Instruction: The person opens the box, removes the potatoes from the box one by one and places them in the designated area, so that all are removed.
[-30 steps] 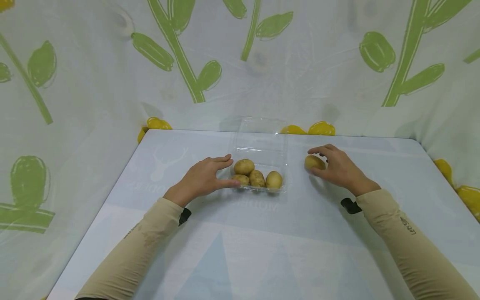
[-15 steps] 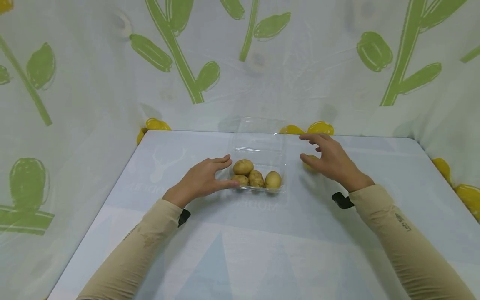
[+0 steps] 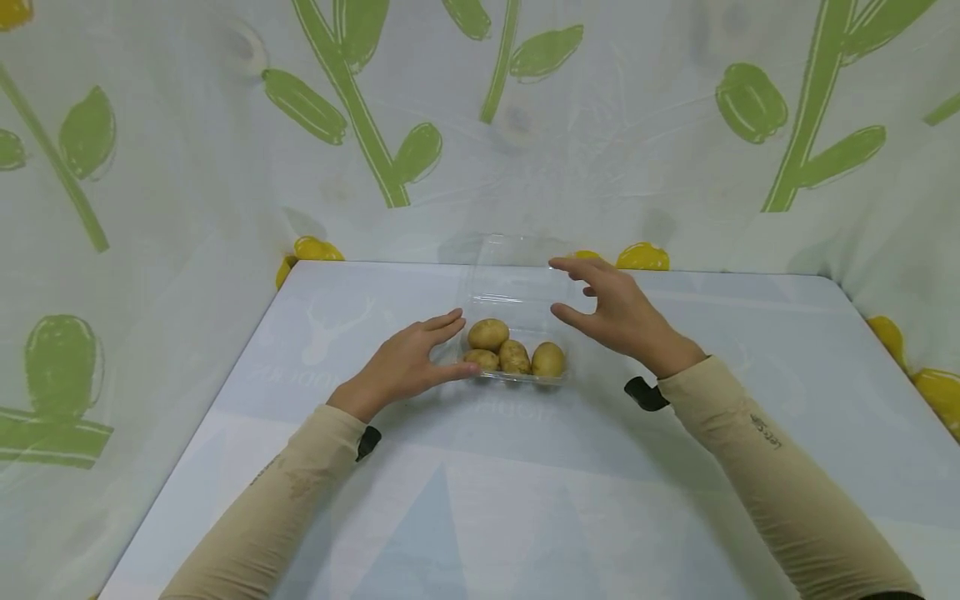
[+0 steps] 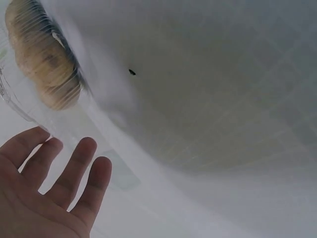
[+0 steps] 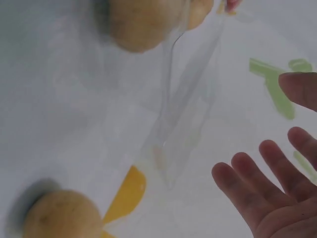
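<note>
A clear plastic clamshell box [image 3: 525, 379] stands on the table with its lid [image 3: 502, 279] raised at the back. Several potatoes [image 3: 513, 357] lie inside it. At the box's left side is my left hand [image 3: 397, 362], fingers extended, with the thumb by the front left corner. My right hand [image 3: 618, 312] hovers by the box's right side, fingers spread and thumb apart, holding nothing. One loose potato [image 5: 63, 215] lies on the table outside the box in the right wrist view; in the head view the right hand and wrist hide it.
The white printed table [image 3: 495, 500] ends at a back edge just behind the box. Beyond it hangs a pale curtain [image 3: 637, 167] with green and yellow plant prints. A tiny dark speck [image 4: 132, 72] shows on the table in the left wrist view.
The right hand has let go of the loose potato, lifted off it and moved left to the box's right side. The left hand has stayed in place.
</note>
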The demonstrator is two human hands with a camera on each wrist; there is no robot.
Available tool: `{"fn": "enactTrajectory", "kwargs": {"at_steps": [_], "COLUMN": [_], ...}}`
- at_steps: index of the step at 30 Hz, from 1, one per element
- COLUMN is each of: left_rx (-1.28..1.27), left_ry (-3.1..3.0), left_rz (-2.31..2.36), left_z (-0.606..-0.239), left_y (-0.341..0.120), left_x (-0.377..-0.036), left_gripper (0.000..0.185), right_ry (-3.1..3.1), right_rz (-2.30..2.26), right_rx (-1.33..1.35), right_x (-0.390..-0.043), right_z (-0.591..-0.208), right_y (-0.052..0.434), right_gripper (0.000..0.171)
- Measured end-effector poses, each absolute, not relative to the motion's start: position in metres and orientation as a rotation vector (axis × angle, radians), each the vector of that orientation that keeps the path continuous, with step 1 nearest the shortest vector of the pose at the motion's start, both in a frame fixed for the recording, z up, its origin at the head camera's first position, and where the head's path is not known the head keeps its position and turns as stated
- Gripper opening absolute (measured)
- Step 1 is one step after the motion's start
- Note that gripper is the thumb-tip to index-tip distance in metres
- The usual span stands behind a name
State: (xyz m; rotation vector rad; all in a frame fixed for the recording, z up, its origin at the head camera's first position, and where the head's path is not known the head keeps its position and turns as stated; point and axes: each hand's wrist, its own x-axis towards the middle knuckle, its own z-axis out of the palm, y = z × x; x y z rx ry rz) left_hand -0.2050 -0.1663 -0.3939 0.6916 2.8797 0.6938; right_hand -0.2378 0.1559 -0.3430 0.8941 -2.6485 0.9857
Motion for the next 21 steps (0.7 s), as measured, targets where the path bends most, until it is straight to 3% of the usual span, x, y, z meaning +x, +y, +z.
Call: {"fn": "enactTrajectory", "kwargs": {"at_steps": [21], "left_rx": [0.688], "left_ry": [2.85], "left_rz": [0.734], "left_z": [-0.39], "left_y": [-0.166], "left_x": [-0.207], "left_gripper": [0.094], "right_ry": [-2.822], "right_rz": [1.053], "right_rx": [1.101], "right_x": [-0.249], "right_z": [-0.351], "right_y": [0.094], "right_gripper": [0.046]}}
